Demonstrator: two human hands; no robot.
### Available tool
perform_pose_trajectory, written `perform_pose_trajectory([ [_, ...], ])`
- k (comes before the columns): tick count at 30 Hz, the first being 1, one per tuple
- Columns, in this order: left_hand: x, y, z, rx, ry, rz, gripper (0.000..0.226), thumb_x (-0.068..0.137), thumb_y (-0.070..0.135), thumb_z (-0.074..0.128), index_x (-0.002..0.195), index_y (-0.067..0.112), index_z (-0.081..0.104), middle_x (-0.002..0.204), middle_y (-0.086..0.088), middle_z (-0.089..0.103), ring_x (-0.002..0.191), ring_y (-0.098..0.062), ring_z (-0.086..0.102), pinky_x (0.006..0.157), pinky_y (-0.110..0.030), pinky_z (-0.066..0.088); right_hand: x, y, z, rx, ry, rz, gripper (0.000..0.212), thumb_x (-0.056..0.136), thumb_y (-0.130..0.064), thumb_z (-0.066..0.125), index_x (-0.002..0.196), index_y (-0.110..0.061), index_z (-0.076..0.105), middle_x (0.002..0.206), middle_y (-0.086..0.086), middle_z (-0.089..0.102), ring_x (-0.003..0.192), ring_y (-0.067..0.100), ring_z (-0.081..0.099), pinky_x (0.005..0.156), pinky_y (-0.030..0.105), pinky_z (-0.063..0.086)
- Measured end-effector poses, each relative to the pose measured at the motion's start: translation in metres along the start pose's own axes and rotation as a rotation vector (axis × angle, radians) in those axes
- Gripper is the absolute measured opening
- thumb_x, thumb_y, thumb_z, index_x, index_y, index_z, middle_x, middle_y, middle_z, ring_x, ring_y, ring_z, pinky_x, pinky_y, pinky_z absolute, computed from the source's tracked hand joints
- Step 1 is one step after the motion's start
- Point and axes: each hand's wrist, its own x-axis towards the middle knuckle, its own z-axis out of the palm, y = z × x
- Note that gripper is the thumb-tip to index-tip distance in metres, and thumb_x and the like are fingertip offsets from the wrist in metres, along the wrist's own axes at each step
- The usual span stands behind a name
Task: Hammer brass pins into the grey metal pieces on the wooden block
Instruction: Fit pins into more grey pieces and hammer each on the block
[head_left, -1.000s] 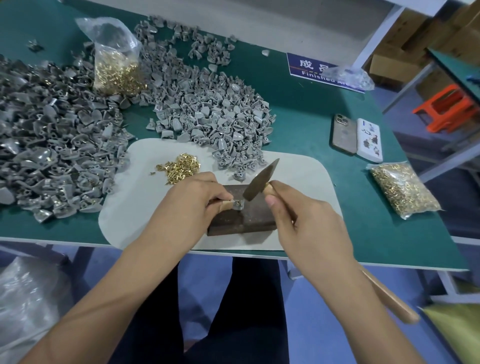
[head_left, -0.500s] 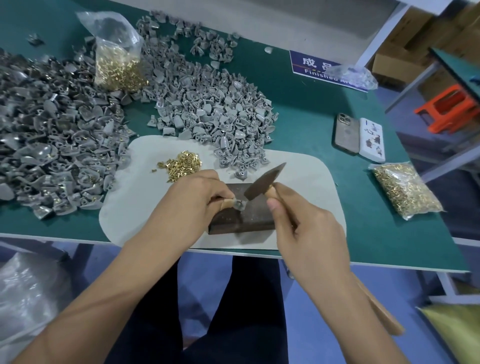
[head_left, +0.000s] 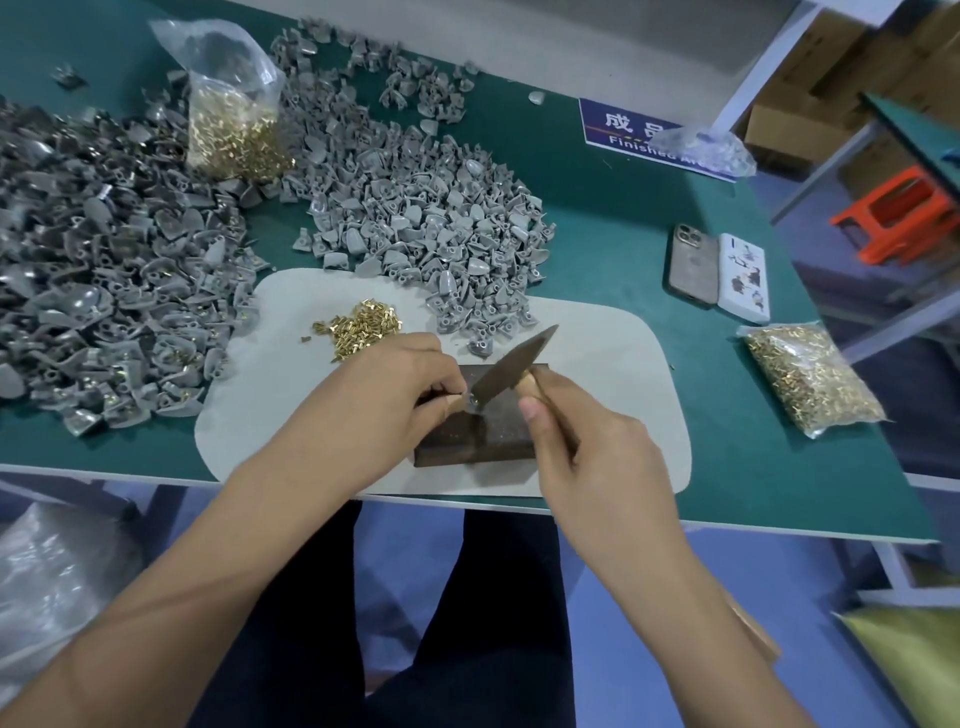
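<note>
A dark wooden block (head_left: 498, 436) lies on a pale mat (head_left: 613, 364) at the table's front edge. My left hand (head_left: 384, 395) pinches a small grey metal piece (head_left: 470, 401) on the block's top. My right hand (head_left: 582, 447) grips the wooden handle of a small hammer (head_left: 514, 366), whose dark head rests low over that piece. Whether a pin sits in the piece is too small to tell. A loose heap of brass pins (head_left: 361, 325) lies on the mat just behind my left hand.
Large heaps of grey pieces (head_left: 78, 270) cover the left of the green table, with another heap (head_left: 431, 218) behind the mat. A bag of pins (head_left: 234, 124) stands at the back, another bag (head_left: 810, 379) at the right. Two phones (head_left: 717, 270) lie right of the mat.
The hammer head has come down from slightly above to the piece on the block. My left hand has kept its pinch in place.
</note>
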Motion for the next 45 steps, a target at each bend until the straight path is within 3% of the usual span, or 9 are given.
perform_pose_trajectory([
  [4, 0.0, 0.0, 0.0, -0.026, 0.01, 0.002, 0.001, 0.088, 0.02, 0.076, 0.088, 0.02, 0.076, 0.08, 0.011, 0.055, 0.077, -0.008, 0.052, 0.071, -0.022, 0.042, 0.001, 0.005, -0.004, 0.076, 0.109, -0.004, 0.036, 0.1, -0.058, 0.038, 0.131, -0.044, 0.053, 0.092, -0.016, 0.073, 0.079, 0.015, 0.066, 0.068, 0.035, 0.054],
  [8, 0.001, -0.002, 0.0, -0.036, 0.014, 0.003, 0.003, 0.087, 0.022, 0.078, 0.089, 0.019, 0.077, 0.081, 0.01, 0.058, 0.076, -0.009, 0.054, 0.072, -0.027, 0.046, -0.001, 0.001, -0.002, -0.032, 0.001, -0.028, 0.036, 0.1, -0.058, 0.037, 0.13, -0.045, 0.052, 0.084, -0.011, 0.071, 0.078, 0.023, 0.064, 0.061, 0.033, 0.048],
  [16, 0.001, -0.002, -0.001, -0.039, 0.015, 0.001, 0.004, 0.085, 0.019, 0.079, 0.089, 0.019, 0.078, 0.078, 0.012, 0.058, 0.076, -0.006, 0.055, 0.072, -0.029, 0.048, 0.0, -0.003, -0.005, -0.06, -0.008, -0.052, 0.038, 0.098, -0.06, 0.036, 0.132, -0.049, 0.047, 0.096, -0.016, 0.075, 0.088, 0.02, 0.068, 0.068, 0.035, 0.055],
  [19, 0.002, -0.001, -0.001, -0.049, 0.024, 0.003, 0.002, 0.085, 0.018, 0.08, 0.086, 0.019, 0.078, 0.076, 0.013, 0.057, 0.074, -0.001, 0.052, 0.07, -0.025, 0.045, 0.002, -0.002, -0.006, 0.027, 0.125, -0.024, 0.034, 0.1, -0.055, 0.042, 0.131, -0.044, 0.053, 0.098, -0.015, 0.075, 0.087, 0.017, 0.068, 0.068, 0.034, 0.055],
  [22, 0.001, 0.0, -0.001, -0.038, 0.025, -0.004, 0.003, 0.085, 0.019, 0.08, 0.088, 0.018, 0.079, 0.077, 0.011, 0.059, 0.075, -0.008, 0.054, 0.072, -0.028, 0.046, -0.001, -0.007, -0.005, -0.017, -0.01, -0.022, 0.037, 0.099, -0.057, 0.039, 0.133, -0.048, 0.05, 0.103, -0.016, 0.075, 0.092, 0.021, 0.069, 0.072, 0.037, 0.056],
  [28, 0.003, 0.001, -0.002, -0.033, 0.009, -0.001, 0.003, 0.085, 0.019, 0.079, 0.089, 0.018, 0.079, 0.077, 0.01, 0.058, 0.076, -0.01, 0.054, 0.072, -0.027, 0.045, 0.0, -0.005, -0.004, 0.041, 0.072, -0.016, 0.034, 0.1, -0.055, 0.041, 0.131, -0.045, 0.051, 0.102, -0.014, 0.076, 0.09, 0.018, 0.069, 0.071, 0.036, 0.056],
  [32, 0.001, 0.001, -0.002, -0.034, 0.012, 0.002, 0.005, 0.086, 0.022, 0.078, 0.089, 0.018, 0.079, 0.077, 0.008, 0.06, 0.075, -0.011, 0.056, 0.071, -0.026, 0.045, 0.005, 0.006, -0.008, -0.057, 0.035, 0.002, 0.035, 0.097, -0.062, 0.038, 0.131, -0.055, 0.045, 0.097, -0.018, 0.073, 0.092, 0.014, 0.057, 0.064, 0.029, 0.043],
  [40, -0.002, 0.0, 0.0, -0.085, 0.044, -0.006, 0.002, 0.084, 0.02, 0.08, 0.086, 0.02, 0.079, 0.077, 0.007, 0.06, 0.075, -0.009, 0.056, 0.072, -0.036, 0.049, 0.037, 0.058, 0.007, -0.261, 0.107, 0.356, 0.05, 0.099, -0.013, 0.048, 0.142, -0.037, 0.053, 0.109, 0.007, 0.06, 0.098, 0.036, 0.058, 0.071, 0.038, 0.04],
  [45, -0.001, -0.003, 0.001, -0.095, 0.032, -0.005, 0.002, 0.086, 0.025, 0.078, 0.087, 0.024, 0.078, 0.078, 0.009, 0.059, 0.077, -0.007, 0.055, 0.073, -0.036, 0.049, 0.035, 0.061, 0.022, -0.443, 0.098, 0.354, 0.046, 0.099, -0.018, 0.054, 0.141, -0.036, 0.059, 0.126, 0.0, 0.066, 0.115, 0.032, 0.048, 0.089, 0.042, 0.033],
])
